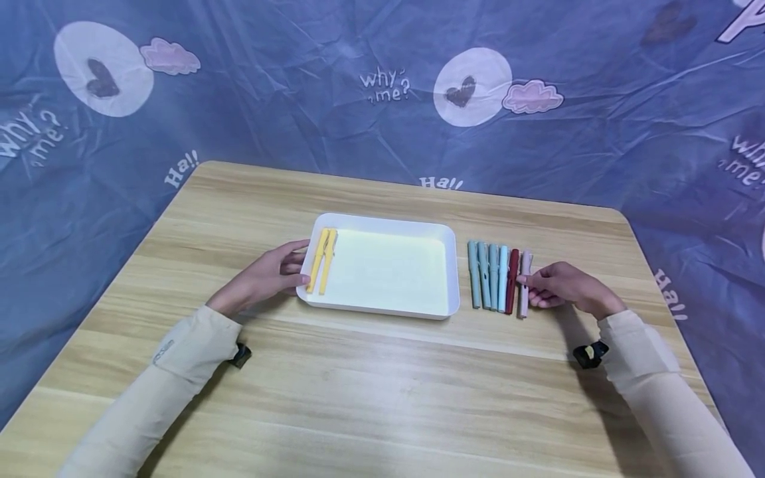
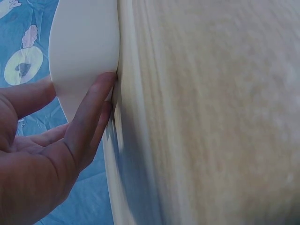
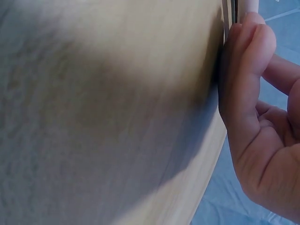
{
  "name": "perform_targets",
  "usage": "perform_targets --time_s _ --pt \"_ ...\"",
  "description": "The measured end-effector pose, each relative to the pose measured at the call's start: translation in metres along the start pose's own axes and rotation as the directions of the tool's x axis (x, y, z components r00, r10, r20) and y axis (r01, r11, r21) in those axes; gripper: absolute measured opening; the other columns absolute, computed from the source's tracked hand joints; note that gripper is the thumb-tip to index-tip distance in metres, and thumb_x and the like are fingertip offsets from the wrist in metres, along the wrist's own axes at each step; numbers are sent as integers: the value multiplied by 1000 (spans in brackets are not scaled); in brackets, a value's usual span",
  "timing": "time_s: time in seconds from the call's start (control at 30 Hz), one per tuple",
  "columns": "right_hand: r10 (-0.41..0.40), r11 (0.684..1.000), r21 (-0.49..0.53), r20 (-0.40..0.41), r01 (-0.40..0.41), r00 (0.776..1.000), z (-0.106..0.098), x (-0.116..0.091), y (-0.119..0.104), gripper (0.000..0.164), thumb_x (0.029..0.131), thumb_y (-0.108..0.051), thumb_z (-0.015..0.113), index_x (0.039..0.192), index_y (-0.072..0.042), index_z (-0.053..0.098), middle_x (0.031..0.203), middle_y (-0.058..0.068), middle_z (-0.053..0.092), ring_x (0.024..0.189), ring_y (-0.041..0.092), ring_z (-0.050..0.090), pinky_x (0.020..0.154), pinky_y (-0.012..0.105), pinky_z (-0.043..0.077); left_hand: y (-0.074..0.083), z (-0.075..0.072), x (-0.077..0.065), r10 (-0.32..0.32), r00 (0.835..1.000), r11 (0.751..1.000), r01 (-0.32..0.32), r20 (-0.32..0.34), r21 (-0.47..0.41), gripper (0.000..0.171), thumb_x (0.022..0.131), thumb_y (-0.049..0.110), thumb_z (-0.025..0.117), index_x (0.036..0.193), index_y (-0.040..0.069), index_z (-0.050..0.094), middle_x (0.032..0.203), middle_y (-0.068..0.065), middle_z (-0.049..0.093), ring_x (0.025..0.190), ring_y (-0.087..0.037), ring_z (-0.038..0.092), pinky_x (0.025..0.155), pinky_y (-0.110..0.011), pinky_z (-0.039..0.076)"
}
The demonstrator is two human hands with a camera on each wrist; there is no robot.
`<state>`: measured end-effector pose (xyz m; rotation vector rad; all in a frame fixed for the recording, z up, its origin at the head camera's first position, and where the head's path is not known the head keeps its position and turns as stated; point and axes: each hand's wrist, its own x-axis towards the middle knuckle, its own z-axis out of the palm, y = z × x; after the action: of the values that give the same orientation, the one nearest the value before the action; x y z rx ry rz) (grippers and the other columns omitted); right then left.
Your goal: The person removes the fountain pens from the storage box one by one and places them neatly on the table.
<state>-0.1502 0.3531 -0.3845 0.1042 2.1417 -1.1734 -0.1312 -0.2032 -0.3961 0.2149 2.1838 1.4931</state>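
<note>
My left hand holds the left rim of a shallow white tray, thumb over the edge and fingers against the outer wall. The tray's side wall fills the top of the left wrist view. Inside, two yellow pens lie side by side along the left end. To the right of the tray, my right hand pinches a lilac pen at the right end of a row. Next to it lies a dark red pen, then a light blue pen.
Several grey-teal pens make up the left part of the row, close to the tray's right wall. Everything rests on a wood-grain table. A blue printed cloth hangs behind the table's back edge.
</note>
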Motion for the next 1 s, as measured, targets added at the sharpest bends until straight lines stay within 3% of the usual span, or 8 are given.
perform_targets --time_s 0.6,1.0 --pt "-8 996 -86 -4 8 1000 -2 3 1 29 109 -24 57 96 1 63 78 1 65 67 5 61 64 22 59 -1 0 -1 4 1000 1000 -4 6 -10 79 102 4 65 165 3 18 162 -27 33 143 -43 42 94 -41 60" --pt "-21 994 -109 -1 20 1000 -1 -1 -2 34 108 -30 59 96 2 59 78 4 64 68 7 61 66 25 60 -2 -1 -1 46 999 998 -45 17 -37 78 101 3 65 164 0 19 161 -29 34 141 -45 43 93 -39 60"
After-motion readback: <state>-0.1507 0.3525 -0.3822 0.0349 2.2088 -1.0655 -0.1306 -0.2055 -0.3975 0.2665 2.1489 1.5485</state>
